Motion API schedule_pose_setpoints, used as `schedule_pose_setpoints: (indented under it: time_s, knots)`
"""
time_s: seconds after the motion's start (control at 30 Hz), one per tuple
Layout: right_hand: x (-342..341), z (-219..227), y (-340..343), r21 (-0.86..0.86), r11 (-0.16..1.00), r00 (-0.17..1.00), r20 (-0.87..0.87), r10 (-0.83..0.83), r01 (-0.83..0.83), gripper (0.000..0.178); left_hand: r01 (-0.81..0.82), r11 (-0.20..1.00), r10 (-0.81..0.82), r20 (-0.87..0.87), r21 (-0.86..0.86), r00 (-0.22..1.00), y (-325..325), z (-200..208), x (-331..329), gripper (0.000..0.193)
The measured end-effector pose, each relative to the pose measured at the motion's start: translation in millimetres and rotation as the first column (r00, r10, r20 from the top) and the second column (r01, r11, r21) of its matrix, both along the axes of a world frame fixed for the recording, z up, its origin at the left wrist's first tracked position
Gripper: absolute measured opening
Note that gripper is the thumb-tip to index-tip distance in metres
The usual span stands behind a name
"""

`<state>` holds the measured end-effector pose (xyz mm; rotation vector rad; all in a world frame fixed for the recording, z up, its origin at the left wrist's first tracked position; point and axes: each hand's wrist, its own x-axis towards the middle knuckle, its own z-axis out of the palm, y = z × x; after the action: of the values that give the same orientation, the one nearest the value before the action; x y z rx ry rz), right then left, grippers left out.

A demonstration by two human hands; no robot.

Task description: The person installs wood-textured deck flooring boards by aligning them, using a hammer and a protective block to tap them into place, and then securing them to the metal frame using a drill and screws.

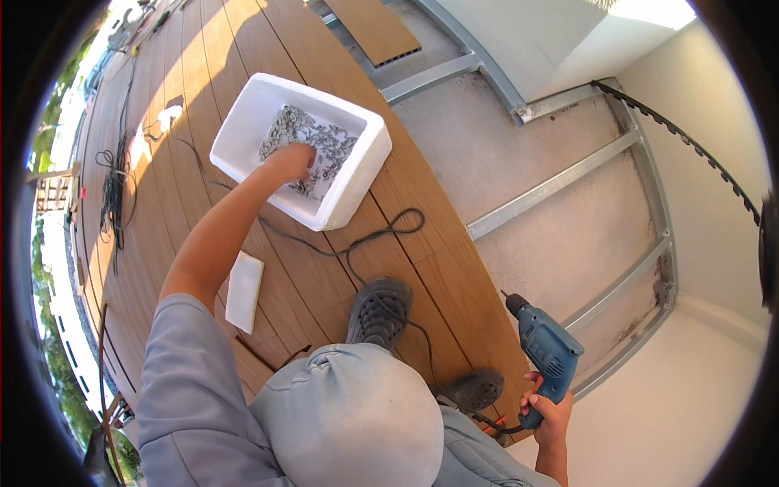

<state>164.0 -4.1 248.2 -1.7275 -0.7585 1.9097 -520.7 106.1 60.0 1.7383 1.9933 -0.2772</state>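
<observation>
A white foam box (355,146) stands on the wooden decking, with many small grey metal pieces (286,128), perhaps clips or screws, spread over its bottom. Into it reaches my left hand (294,162). Its fingers are curled down among the pieces, and whatever they pinch is hidden. At the lower right my right hand (550,412) grips a blue corded power drill (548,345) by its handle. The drill's chuck and bit point up and left, over the gap beside the deck edge.
A black cord (357,243) winds across the deck boards, past a dark clog (380,312). A white foam slab (244,292) lies left of it. Metal joists (560,185) cross the uncovered floor at right, with a loose board (377,32) on top. A coiled cable (114,191) lies far left.
</observation>
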Motion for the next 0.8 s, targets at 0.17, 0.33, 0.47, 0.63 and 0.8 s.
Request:
schedule_pose_setpoints:
  time_s: [0.17, 0.33, 0.47, 0.63, 0.8]
  knots:
    - [1, -1, -17, -0.014, 0.997, 0.997, -0.015, -0.082, 0.082, 0.036, 0.013, 0.999, -0.013, 0.008, -0.035, 1.000, 4, -3, 1, 0.020]
    - [-3, -5, -21, -0.044, 0.999, 0.996, -0.086, -0.029, 0.026, 0.038, 0.016, 0.997, -0.014, 0.030, -0.070, 0.999, 5, 0, 7, 0.017]
    - [-6, -8, -20, -0.025, 1.000, 0.993, -0.118, 0.000, -0.003, 0.039, 0.064, 0.996, -0.062, 0.022, -0.060, 0.998, 7, -2, 4, 0.018]
    - [-6, -10, -17, -0.014, 0.999, 0.990, -0.138, 0.027, -0.030, 0.041, 0.183, 0.982, -0.187, -0.079, -0.051, 0.979, 10, -5, 13, 0.012]
    - [5, 1, -17, 0.023, 0.998, 0.993, -0.096, 0.063, -0.061, 0.045, 0.202, 0.975, -0.183, -0.173, 0.096, 0.968, 9, 24, 7, 0.013]
